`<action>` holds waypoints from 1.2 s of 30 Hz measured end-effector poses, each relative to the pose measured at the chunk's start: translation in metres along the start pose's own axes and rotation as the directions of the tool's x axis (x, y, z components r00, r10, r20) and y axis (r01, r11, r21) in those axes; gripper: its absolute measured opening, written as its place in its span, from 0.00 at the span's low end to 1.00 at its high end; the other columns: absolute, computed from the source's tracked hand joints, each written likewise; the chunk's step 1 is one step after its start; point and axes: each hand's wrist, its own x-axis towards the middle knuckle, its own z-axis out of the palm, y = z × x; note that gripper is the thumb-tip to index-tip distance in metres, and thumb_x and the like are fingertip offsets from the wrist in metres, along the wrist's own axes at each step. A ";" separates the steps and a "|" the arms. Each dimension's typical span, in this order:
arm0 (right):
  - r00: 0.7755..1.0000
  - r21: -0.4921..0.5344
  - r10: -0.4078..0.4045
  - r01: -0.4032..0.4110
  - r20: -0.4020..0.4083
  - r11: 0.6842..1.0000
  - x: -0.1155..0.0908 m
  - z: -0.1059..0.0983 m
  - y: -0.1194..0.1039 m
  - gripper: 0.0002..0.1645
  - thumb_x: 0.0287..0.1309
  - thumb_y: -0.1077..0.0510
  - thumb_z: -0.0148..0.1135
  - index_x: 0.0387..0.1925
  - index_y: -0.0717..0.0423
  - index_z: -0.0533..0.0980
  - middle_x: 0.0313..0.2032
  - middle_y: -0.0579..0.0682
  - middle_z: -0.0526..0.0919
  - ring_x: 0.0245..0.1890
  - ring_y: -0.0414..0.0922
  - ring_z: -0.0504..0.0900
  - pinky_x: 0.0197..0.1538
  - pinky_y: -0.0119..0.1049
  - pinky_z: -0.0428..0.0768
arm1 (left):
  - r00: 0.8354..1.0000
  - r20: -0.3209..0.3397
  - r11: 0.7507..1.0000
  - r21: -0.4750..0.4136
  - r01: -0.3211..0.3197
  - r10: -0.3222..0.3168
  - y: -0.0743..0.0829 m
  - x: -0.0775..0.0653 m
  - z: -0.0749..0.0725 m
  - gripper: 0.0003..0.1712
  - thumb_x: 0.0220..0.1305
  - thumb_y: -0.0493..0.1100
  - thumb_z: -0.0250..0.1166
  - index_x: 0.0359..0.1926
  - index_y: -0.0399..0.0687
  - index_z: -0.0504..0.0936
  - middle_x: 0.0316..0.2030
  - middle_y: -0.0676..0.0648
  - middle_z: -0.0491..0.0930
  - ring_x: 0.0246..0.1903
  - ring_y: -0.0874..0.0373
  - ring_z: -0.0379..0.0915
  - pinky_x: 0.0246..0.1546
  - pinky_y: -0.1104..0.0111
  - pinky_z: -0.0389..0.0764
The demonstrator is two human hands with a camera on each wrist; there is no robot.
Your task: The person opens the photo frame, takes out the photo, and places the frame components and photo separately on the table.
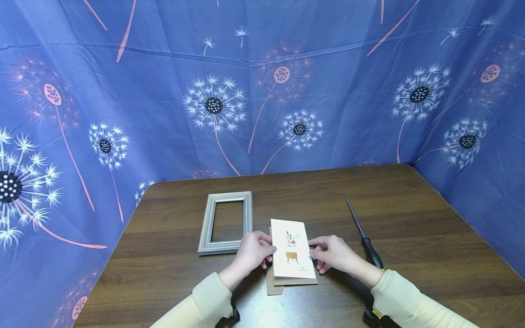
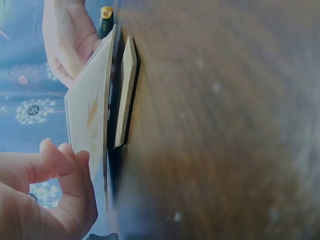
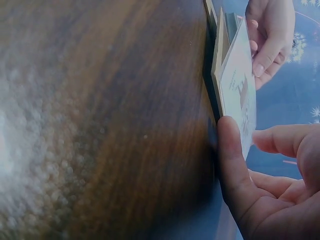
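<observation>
A white picture card (image 1: 283, 264) with a printed plant and stool lies over a brown backing board (image 1: 295, 281). Another brown piece (image 1: 274, 289) juts out below them at the lower left. My left hand (image 1: 255, 248) holds the card's left edge between thumb and fingers. At the opposite edge, the thumb and fingers of my right hand (image 1: 336, 253) pinch the card and board. From the right wrist, the card (image 3: 237, 90) shows tilted slightly off the board beneath it, with the right fingers (image 3: 231, 137) at its near edge.
A silver-grey picture frame (image 1: 207, 223) with an open middle lies to the left, close behind the left hand. Right of the right hand lies a screwdriver (image 1: 371, 251) with a black handle, its shaft pointing away. A blue dandelion-print cloth (image 1: 328, 59) hangs behind the wooden table (image 1: 430, 228).
</observation>
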 end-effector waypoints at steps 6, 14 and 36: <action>1.000 0.004 0.012 -0.012 -0.007 1.000 0.001 -0.001 0.001 0.24 0.56 0.65 0.60 0.53 0.77 0.70 0.22 0.52 0.79 0.17 0.43 0.79 0.21 0.41 0.84 | 0.997 -0.025 0.991 -0.118 0.070 -0.074 -0.002 -0.001 0.002 0.11 0.54 0.29 0.65 0.38 0.30 0.76 0.17 0.49 0.76 0.11 0.64 0.67 0.06 0.78 0.68; 0.999 0.040 0.050 -0.049 -0.016 0.998 0.002 -0.002 0.002 0.21 0.60 0.64 0.57 0.51 0.76 0.70 0.25 0.53 0.78 0.18 0.42 0.79 0.23 0.41 0.85 | 0.993 -0.037 0.978 -0.185 0.101 -0.110 0.000 -0.003 0.002 0.10 0.55 0.29 0.64 0.39 0.30 0.76 0.18 0.50 0.74 0.12 0.65 0.64 0.06 0.80 0.64; 0.978 0.277 0.191 -0.207 0.084 0.938 0.008 -0.011 0.007 0.17 0.67 0.56 0.51 0.37 0.70 0.73 0.21 0.49 0.76 0.18 0.37 0.77 0.23 0.28 0.81 | 0.989 -0.002 0.946 -0.294 0.138 -0.145 0.011 -0.005 0.004 0.13 0.57 0.29 0.62 0.44 0.29 0.75 0.20 0.50 0.75 0.12 0.67 0.63 0.07 0.81 0.64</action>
